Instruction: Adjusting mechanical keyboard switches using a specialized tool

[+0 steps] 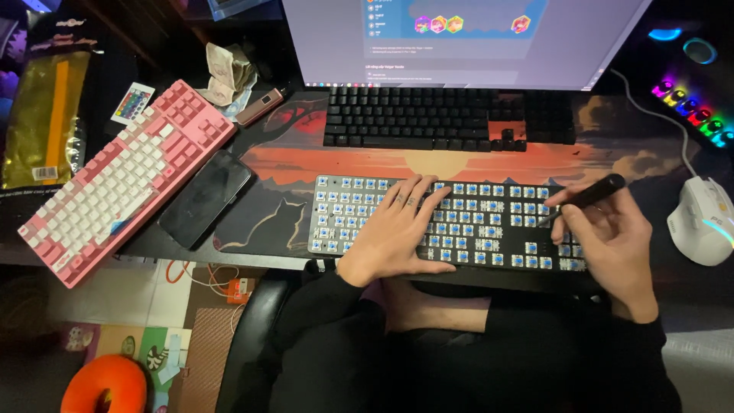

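A grey keyboard (489,218) with its keycaps off, showing rows of blue switches, lies at the desk's front edge. My left hand (397,233) rests flat on its middle, fingers spread over the switches. My right hand (612,245) holds a slim black pen-shaped tool (585,197), gripped like a pen, with its tip down at the switches on the keyboard's right part. Both sleeves are black.
A black keyboard (447,118) sits behind, under a lit monitor (466,38). At left lie a pink and white keyboard (126,180), a dark phone (205,197), a small remote (132,103) and a gold packet (46,115). A white mouse (703,222) sits at right.
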